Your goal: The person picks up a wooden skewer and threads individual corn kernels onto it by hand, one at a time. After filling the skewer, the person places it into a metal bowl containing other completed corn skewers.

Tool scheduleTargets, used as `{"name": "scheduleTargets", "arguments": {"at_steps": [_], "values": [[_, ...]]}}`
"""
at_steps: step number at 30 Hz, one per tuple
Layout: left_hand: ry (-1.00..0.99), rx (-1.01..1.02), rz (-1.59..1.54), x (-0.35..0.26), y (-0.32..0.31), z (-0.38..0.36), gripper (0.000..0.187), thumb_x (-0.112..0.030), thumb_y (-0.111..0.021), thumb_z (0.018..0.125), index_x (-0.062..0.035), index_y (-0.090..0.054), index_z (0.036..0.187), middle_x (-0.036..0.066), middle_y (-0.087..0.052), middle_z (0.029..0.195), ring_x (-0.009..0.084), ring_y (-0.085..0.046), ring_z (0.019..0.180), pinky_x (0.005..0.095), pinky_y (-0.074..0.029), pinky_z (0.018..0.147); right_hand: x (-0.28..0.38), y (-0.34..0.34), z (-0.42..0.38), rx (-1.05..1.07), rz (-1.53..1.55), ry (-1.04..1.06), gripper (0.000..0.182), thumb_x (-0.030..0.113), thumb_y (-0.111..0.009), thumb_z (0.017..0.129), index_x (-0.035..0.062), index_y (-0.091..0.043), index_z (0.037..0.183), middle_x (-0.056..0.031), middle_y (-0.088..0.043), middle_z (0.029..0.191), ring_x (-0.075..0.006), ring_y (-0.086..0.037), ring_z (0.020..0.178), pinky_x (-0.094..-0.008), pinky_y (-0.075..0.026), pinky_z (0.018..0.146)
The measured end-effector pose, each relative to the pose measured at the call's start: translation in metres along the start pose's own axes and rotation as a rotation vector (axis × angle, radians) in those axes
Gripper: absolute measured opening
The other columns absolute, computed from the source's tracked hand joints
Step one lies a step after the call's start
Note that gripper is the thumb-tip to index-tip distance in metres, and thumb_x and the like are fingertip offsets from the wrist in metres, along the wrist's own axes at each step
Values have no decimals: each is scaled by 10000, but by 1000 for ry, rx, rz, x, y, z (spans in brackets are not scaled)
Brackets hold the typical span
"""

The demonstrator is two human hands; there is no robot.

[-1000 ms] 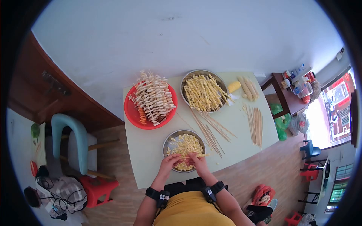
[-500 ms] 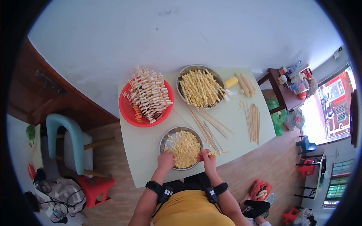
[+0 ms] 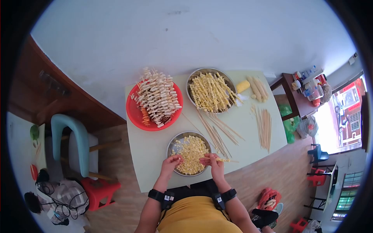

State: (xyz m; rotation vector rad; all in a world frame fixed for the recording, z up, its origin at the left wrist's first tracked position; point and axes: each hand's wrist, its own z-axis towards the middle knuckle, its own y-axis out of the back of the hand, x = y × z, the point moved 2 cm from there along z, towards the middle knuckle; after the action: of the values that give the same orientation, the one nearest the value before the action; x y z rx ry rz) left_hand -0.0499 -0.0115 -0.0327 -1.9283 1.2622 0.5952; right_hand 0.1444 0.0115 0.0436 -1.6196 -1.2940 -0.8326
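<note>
My right hand (image 3: 215, 166) grips a bamboo skewer (image 3: 224, 159) partly threaded with corn kernels, its bare end pointing right. Over the left rim of a steel bowl (image 3: 169, 146), my left hand (image 3: 170, 164) has thumb and fingers pinched together; whatever lies between them is too small to make out. Loose yellow corn kernels (image 3: 192, 149) fill much of that bowl, just beyond both hands. Behind it, a larger steel basin (image 3: 189, 93) holds many corn-kernel skewers (image 3: 211, 91). Bare bamboo skewers (image 3: 265, 130) lie in a bundle to the right, and more bare sticks (image 3: 217, 136) are near the middle.
A red basin (image 3: 132, 116) heaped with skewers of pale slices (image 3: 157, 97) stands at the table's (image 3: 151, 155) back left. Corn cobs (image 3: 257, 88) lie at the back right. A blue chair (image 3: 70, 132) and a red stool (image 3: 101, 194) are on the left floor.
My left hand has lifted slightly from the kernels, fingertips now pinched at the bowl's left. The right hand has turned the skewer a little, its tip lower. The whole view has shifted slightly.
</note>
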Motion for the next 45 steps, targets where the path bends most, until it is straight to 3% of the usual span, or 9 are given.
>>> {"name": "scheduleTargets", "arguments": {"at_steps": [4,10,16,25,30,45], "values": [[-4,-31,-48,-2,-5,1,204,-37,-515,796,7,-540,993,94,-591,899,152,-576,822,212,-453,713,3,-13,-2,105,-64,62,61,35,-484,811,-10,-474,851,-141,-597,794,-176,-596,729,-250,-472,647],[-13,-49,-108,1,-9,-1,220,-46,-530,789,-1,-538,1004,84,-589,896,123,-561,806,203,-442,722,12,-13,-14,77,-205,151,95,-8,-515,777,-5,-461,855,-89,-575,760,-162,-588,762,-248,-477,687],[-75,-44,-91,1,-8,-4,226,-55,-549,780,-7,-554,1001,72,-595,876,98,-551,772,190,-425,681,26,-19,-17,64,-490,326,89,34,-594,726,17,-510,749,-33,-541,722,-81,-523,658,-209,-421,598],[-90,-73,-31,-6,-12,-14,223,-39,-568,761,25,-564,975,74,-600,858,127,-581,782,188,-437,699,29,-22,-21,77,-486,394,92,39,-595,717,17,-512,751,-40,-538,674,-84,-511,618,-212,-422,570],[-207,-45,56,-8,-15,-14,226,-14,-571,751,38,-562,971,94,-600,883,142,-591,777,201,-452,701,30,-18,-25,59,-521,381,133,35,-622,703,21,-495,737,-38,-546,678,-84,-530,642,-211,-425,589],[-121,-14,-10,-12,-16,-22,231,-28,-566,758,55,-556,974,114,-602,866,160,-595,774,206,-455,684,19,-13,-19,58,-502,401,121,3,-571,737,16,-451,743,-62,-574,681,-110,-573,661,-220,-454,603]]}}
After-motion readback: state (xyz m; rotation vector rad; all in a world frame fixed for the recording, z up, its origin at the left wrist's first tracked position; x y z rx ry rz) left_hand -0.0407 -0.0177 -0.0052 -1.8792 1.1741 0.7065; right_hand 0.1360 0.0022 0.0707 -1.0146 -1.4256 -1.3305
